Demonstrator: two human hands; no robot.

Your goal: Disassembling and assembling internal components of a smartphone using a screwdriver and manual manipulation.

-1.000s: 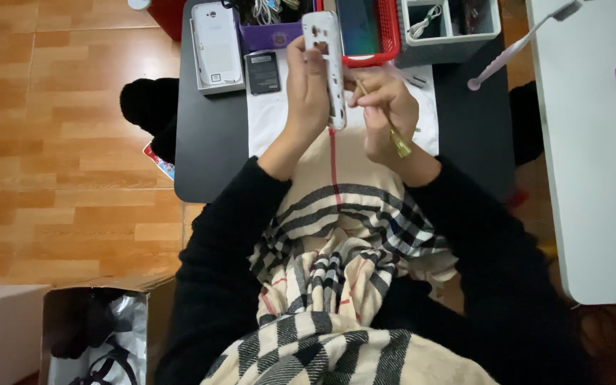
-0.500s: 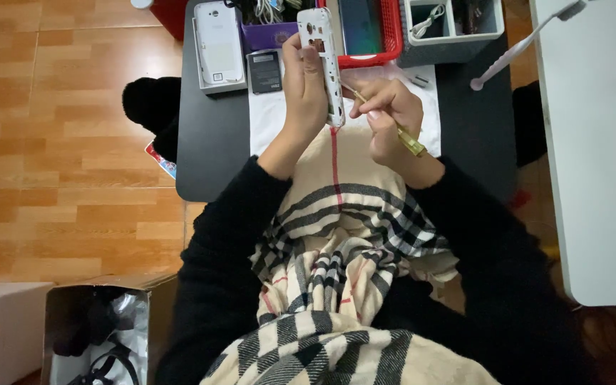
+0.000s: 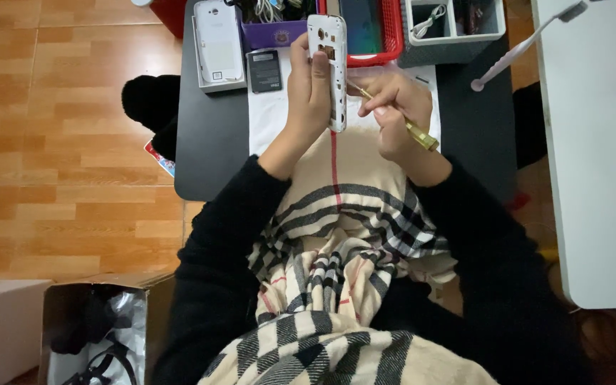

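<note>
My left hand (image 3: 306,93) grips a white opened phone frame (image 3: 329,64), held upright on its long edge above the black table (image 3: 212,142). My right hand (image 3: 391,107) holds a thin gold-handled screwdriver (image 3: 408,125), its tip touching the frame's right edge about midway down. Both hands hover over a white mat (image 3: 269,114) on the table. A checked beige scarf (image 3: 336,235) fills the view below my arms.
On the table lie a white phone back cover (image 3: 217,43), a black battery (image 3: 263,70), a purple box (image 3: 277,32), a red tray (image 3: 372,36) and a grey divided organiser (image 3: 454,28). A white table (image 3: 593,157) stands right with a toothbrush (image 3: 525,46). An open box (image 3: 101,328) sits bottom left.
My left hand has tilted the phone frame slightly and raised it. The screwdriver in my right hand has shifted so its tip meets the frame's edge.
</note>
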